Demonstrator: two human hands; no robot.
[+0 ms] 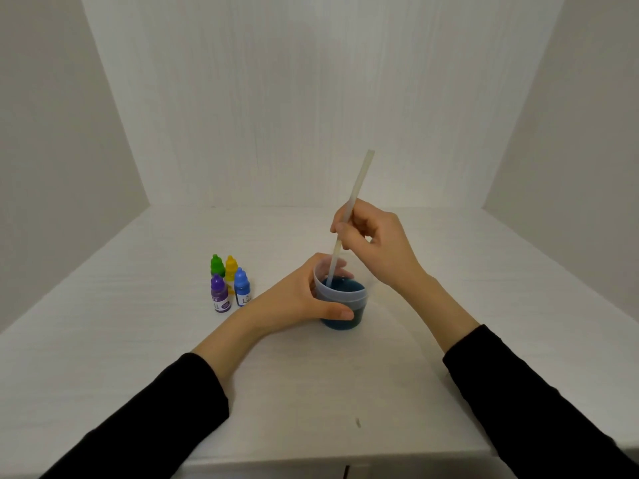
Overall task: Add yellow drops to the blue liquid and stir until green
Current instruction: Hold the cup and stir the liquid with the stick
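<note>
In translucent round cup (340,299), slim stick (352,205), teal liquid (345,288)

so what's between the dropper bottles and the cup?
Head view: only the left hand, which grips the cup; its wrist crosses the white table just right of the blue bottle.
</note>
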